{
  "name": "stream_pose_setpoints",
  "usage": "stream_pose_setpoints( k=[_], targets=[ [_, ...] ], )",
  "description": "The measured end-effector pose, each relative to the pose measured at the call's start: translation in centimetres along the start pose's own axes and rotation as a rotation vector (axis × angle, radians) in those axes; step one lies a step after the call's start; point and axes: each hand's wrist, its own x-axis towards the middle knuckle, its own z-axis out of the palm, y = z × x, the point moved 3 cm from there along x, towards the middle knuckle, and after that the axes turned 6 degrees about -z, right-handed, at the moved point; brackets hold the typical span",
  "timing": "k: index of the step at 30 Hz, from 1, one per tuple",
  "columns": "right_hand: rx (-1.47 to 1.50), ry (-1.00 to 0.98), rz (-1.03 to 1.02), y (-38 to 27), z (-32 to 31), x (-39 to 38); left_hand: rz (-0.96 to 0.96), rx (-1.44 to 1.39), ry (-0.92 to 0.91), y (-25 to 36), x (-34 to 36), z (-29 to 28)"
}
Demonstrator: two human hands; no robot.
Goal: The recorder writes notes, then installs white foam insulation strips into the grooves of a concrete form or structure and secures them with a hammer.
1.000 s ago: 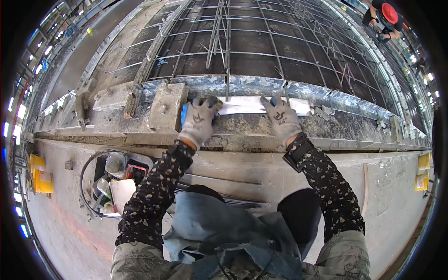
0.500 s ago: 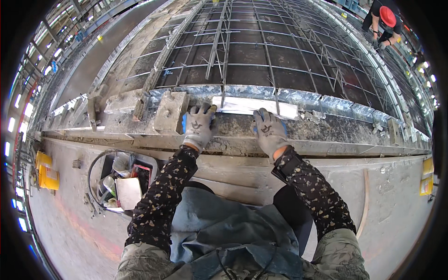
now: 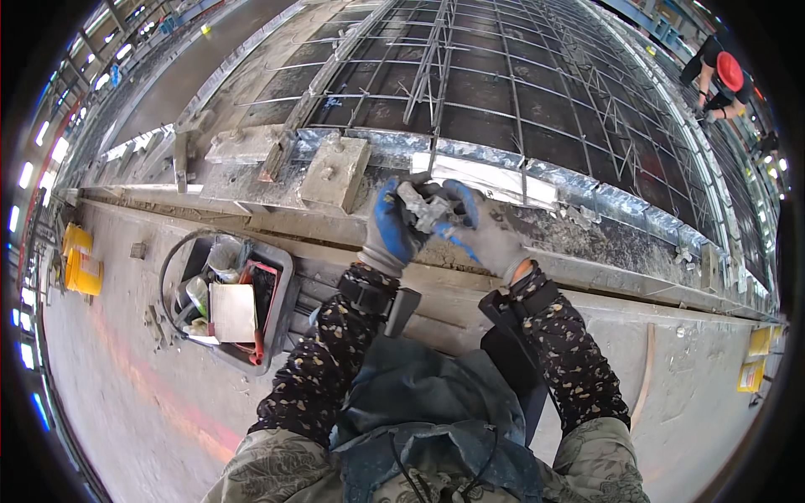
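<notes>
Basically, mesh bed: dark panel (image 3: 472,88) under a rebar grid (image 3: 511,92), biggest item, stretching away from the person.
Floor: grey floor (image 3: 126,360) w/ faint reddish streak, L side.
Ledge: dirty steel ledge (image 3: 541,225) along the bed's near edge; prob. doubles as a narrow shelf.
Co-worker: person in red cap (image 3: 728,71), bent over the bed's far R side, well apart.
Tub: dark tub (image 3: 283,306) on floor, L of the person, prob. there for easy reach; holds pale board (image 3: 232,313) & red-handled tool (image 3: 257,345), board lying on top.
White strip: long white strip (image 3: 495,180) flat on ledge, bar ends crossing over it; ledge seems to carry it.
Block: grey block (image 3: 335,173) on ledge, just L of the hands.
Buckets: yellow buckets (image 3: 82,270), far L.
L hand: gloved L hand (image 3: 392,226), blue palm showing, grip cupped & closed round the lump.
R hand: gloved R hand (image 3: 488,230), grip closed on lump's R side; two-handed prob. bc shape's uneven.
Lump: grey lump (image 3: 426,212) btwn both hands, above ledge, near strip's L end; exact kind unclear.
Writing: bucket labels too small to read; none legible on lump.
</notes>
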Motion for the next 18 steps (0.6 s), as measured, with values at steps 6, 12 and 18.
stream_pose_setpoints(
  k=[6, 12, 18],
  targets=[
    [-0.271, 0.071, 0.089, 0.7, 1.3, 0.0, -0.173, -0.326, -0.188, -2.0, -0.9, -0.6],
    [0.135, 0.268, 0.266, 2.7, -6.0, 1.6, 0.508, 0.622, 0.436, 6.5, -1.5, -3.2],
    [-0.658, 0.193, 0.227, 7.7, -16.6, 7.5, 0.723, 2.067, 0.288, 12.2, 2.6, -6.5]
  ],
)
